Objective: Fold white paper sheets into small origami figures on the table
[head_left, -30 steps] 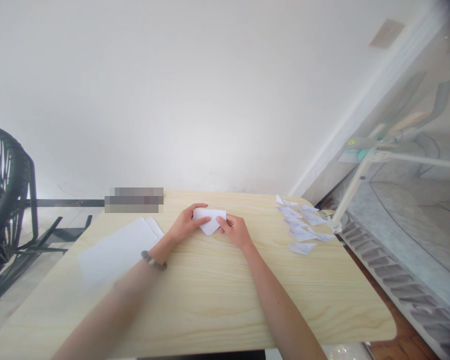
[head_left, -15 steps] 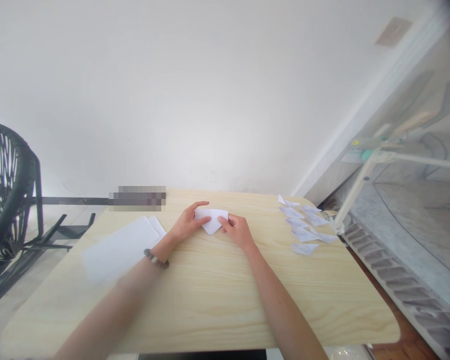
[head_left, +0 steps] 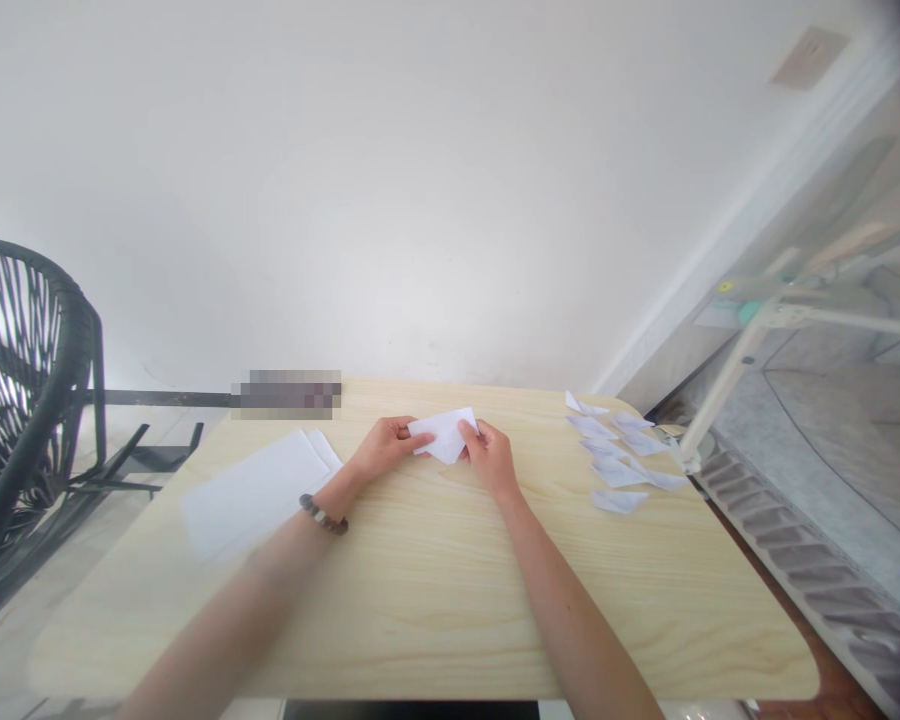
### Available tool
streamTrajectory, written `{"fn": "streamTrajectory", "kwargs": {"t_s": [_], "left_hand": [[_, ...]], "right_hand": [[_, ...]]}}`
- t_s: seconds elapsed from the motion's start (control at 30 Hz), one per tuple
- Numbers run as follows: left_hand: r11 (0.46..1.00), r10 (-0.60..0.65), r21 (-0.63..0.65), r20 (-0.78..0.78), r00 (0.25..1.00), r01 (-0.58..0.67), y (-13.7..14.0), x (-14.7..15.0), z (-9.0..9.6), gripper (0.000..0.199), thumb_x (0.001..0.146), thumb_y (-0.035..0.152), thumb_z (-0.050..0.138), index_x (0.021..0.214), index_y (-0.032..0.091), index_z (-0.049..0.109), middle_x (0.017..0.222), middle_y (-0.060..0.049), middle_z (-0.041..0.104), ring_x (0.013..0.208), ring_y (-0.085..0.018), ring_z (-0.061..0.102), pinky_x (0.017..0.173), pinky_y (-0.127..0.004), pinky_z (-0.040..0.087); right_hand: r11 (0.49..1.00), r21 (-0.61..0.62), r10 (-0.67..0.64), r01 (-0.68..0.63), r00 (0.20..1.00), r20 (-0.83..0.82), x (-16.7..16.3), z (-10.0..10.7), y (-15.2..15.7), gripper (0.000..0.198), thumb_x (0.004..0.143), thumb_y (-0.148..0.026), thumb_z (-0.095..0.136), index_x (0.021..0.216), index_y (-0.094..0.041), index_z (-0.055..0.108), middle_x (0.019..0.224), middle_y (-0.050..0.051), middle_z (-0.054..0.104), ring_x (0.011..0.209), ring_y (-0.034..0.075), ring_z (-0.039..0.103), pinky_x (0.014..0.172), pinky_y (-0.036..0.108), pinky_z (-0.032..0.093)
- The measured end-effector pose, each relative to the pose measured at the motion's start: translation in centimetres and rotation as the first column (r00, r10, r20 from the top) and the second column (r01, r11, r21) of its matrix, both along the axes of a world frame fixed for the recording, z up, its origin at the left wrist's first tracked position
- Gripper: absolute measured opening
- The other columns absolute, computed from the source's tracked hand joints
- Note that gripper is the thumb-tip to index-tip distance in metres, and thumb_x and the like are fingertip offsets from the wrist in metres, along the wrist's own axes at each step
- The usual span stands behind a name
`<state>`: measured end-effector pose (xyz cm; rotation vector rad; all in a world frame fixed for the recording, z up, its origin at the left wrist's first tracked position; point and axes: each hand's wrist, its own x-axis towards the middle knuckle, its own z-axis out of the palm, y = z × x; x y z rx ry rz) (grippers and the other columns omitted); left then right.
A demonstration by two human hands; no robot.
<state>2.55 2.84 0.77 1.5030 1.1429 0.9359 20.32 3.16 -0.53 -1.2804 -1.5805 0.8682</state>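
A small folded piece of white paper [head_left: 446, 434] is held up over the middle of the table, its lower edge coming to a blunt point. My left hand [head_left: 388, 446] pinches its left end, thumb across the front and fingers behind. At the right end my right hand [head_left: 490, 455] grips it the same way, thumb pressed on the near face. A beaded bracelet [head_left: 323, 514] circles my left wrist. Flat white sheets [head_left: 255, 490] lie left of my left forearm. Several folded white paper shapes [head_left: 619, 500], with raised points, sit in rows on the right.
The light wooden table [head_left: 420, 620] stands against a white wall. A pixelated dark object [head_left: 286, 395] is at its far left edge. A dark woven chair [head_left: 67, 370] stands to the left, and a white metal frame [head_left: 739, 370] rises beyond the right edge.
The folded paper has tilted, its right end now higher. My left fingers, earlier spread above it, have closed on its left end. The whole view has shifted slightly.
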Motion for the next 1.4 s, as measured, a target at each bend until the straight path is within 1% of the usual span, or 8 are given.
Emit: {"fn": "streamTrajectory", "kwargs": {"t_s": [0.13, 0.37, 0.5, 0.63, 0.77, 0.97, 1.13, 1.4], "left_hand": [[0.999, -0.006, 0.041, -0.035, 0.999, 0.007, -0.1, 0.0, 0.3, 0.038, 0.066, 0.047, 0.054, 0.076, 0.011, 0.061, 0.067, -0.005, 0.063, 0.066, -0.017, 0.056, 0.058, -0.024, 0.041], [0.99, -0.058, 0.121, -0.071, 0.996, 0.067, -0.2, 0.1, 0.5, 0.04, 0.072, 0.047, 0.046, 0.071, 0.01, 0.061, 0.068, -0.004, 0.062, 0.063, -0.015, 0.053, 0.059, -0.024, 0.039], [0.985, -0.111, 0.127, -0.056, 0.992, 0.117, -0.4, 0.3, 0.6, 0.037, 0.075, 0.044, 0.044, 0.072, 0.01, 0.06, 0.069, -0.004, 0.062, 0.065, -0.014, 0.052, 0.061, -0.024, 0.039], [0.996, -0.031, 0.082, -0.031, 0.999, 0.033, -0.2, 0.2, 0.2, 0.037, 0.073, 0.045, 0.047, 0.073, 0.011, 0.059, 0.069, -0.005, 0.062, 0.065, -0.015, 0.053, 0.059, -0.025, 0.039], [0.996, 0.057, 0.059, 0.043, 0.997, -0.059, 0.1, 0.3, -0.1, 0.039, 0.069, 0.047, 0.051, 0.084, 0.011, 0.057, 0.078, -0.005, 0.062, 0.07, -0.017, 0.055, 0.061, -0.026, 0.042], [0.992, 0.092, 0.079, 0.055, 0.994, -0.096, 0.4, 0.3, -0.6, 0.049, 0.06, 0.042, 0.061, 0.099, 0.012, 0.051, 0.083, -0.006, 0.061, 0.073, -0.017, 0.055, 0.063, -0.027, 0.043], [0.995, 0.071, 0.067, 0.086, 0.994, -0.077, 0.5, 0.2, -0.9, 0.062, 0.062, 0.038, 0.061, 0.115, 0.014, 0.039, 0.074, -0.003, 0.059, 0.065, -0.014, 0.055, 0.055, -0.023, 0.042], [0.997, 0.02, 0.073, 0.084, 0.996, -0.026, 0.4, 0.0, -0.8, 0.057, 0.065, 0.038, 0.059, 0.114, 0.013, 0.043, 0.077, -0.004, 0.059, 0.066, -0.014, 0.055, 0.057, -0.024, 0.042]], "right_hand": [[1.0, 0.002, -0.008, 0.008, 1.0, -0.011, 0.1, 0.1, 0.0, 0.041, 0.077, -0.05, 0.033, 0.058, -0.016, 0.046, 0.046, 0.0, 0.049, 0.043, 0.009, 0.046, 0.042, 0.018, 0.034], [1.0, -0.01, 0.008, -0.009, 0.998, -0.055, 0.0, 0.3, -0.1, 0.043, 0.077, -0.051, 0.034, 0.054, -0.015, 0.045, 0.045, -0.001, 0.048, 0.042, 0.009, 0.045, 0.041, 0.018, 0.032], [1.0, -0.01, -0.021, 0.021, 0.997, -0.076, 0.1, 0.3, 0.0, 0.047, 0.077, -0.052, 0.031, 0.053, -0.015, 0.046, 0.045, -0.001, 0.047, 0.044, 0.009, 0.044, 0.042, 0.019, 0.032], [0.999, -0.019, -0.029, 0.027, 0.995, -0.094, 0.2, 0.2, 0.1, 0.05, 0.079, -0.052, 0.027, 0.054, -0.015, 0.049, 0.046, 0.001, 0.05, 0.045, 0.01, 0.046, 0.045, 0.02, 0.034], [0.998, -0.026, 0.056, -0.057, 0.998, -0.036, 0.3, 0.2, 0.1, 0.045, 0.075, -0.052, 0.036, 0.055, -0.015, 0.051, 0.047, 0.001, 0.051, 0.044, 0.009, 0.044, 0.044, 0.019, 0.033], [0.994, -0.018, 0.104, -0.103, 0.991, 0.08, 0.2, 0.3, -0.1, 0.045, 0.073, -0.051, 0.04, 0.05, -0.014, 0.051, 0.046, 0.0, 0.05, 0.041, 0.007, 0.039, 0.042, 0.019, 0.029], [0.99, -0.043, 0.139, -0.135, 0.983, 0.122, 0.1, 0.2, -0.3, 0.046, 0.074, -0.049, 0.04, 0.048, -0.013, 0.051, 0.046, 0.001, 0.05, 0.041, 0.007, 0.039, 0.041, 0.019, 0.029], [0.993, -0.016, 0.114, -0.113, 0.983, 0.147, 0.0, 0.1, -0.3, 0.044, 0.074, -0.049, 0.039, 0.051, -0.013, 0.053, 0.047, 0.001, 0.053, 0.041, 0.008, 0.042, 0.041, 0.019, 0.03]]}}
